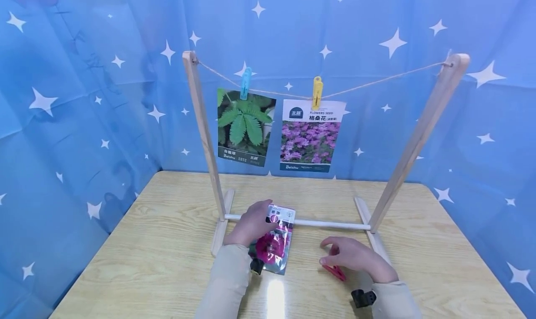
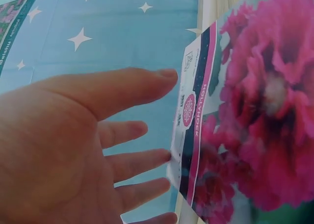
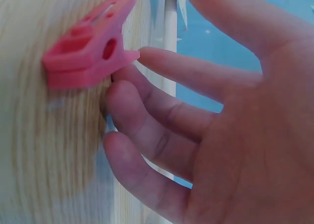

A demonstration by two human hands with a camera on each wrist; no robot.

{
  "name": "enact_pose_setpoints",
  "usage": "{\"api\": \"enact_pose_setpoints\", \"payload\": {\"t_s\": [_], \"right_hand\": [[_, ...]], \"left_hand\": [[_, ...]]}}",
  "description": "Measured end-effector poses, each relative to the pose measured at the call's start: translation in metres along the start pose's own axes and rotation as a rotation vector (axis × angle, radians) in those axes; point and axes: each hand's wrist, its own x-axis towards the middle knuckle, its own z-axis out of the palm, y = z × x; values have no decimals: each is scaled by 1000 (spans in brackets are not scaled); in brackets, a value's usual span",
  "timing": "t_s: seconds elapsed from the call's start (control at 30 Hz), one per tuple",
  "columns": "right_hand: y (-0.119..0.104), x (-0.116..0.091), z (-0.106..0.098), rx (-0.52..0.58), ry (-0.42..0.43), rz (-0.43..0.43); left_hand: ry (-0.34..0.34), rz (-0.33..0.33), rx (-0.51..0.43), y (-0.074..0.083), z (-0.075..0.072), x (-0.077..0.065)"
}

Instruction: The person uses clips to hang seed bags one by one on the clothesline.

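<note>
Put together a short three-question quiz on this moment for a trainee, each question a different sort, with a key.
1. True or false: the yellow clothespin is clipped to the purple-flower seed packet.

2. Multiple choice: in the right wrist view, what colour is the clothespin by the right hand?
A. blue
B. red
C. yellow

3. Fill in: in the left wrist view, the English plant name printed on the magenta-flower seed packet by the left hand is ____.

Key: 1. True. 2. B. 3. HOLLYHOCK.
</note>
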Motion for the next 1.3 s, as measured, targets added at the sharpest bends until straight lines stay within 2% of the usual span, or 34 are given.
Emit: {"api": "enact_pose_setpoints", "payload": {"t_s": [0.13, 0.3, 0.47, 0.57, 0.87, 1.03, 1.3], "right_hand": [[0, -1, 0, -2, -19, -29], [4, -1, 5, 0, -29, -15], [4, 0, 9, 15, -39, -23], [3, 0, 10, 13, -35, -32], [-2, 1, 10, -33, -2, -21], [-5, 3, 10, -44, 2, -26], [-9, 4, 12, -66, 16, -18]], "left_hand": [[9, -5, -5, -2, 2, -1], [8, 20, -27, -5, 6, -2], [16, 39, 28, -6, 11, -2], [15, 26, 56, -6, 12, -2], [90, -62, 146, -3, 16, 0], [121, -83, 170, -1, 18, -1], [137, -117, 136, 0, 19, 0]]}}
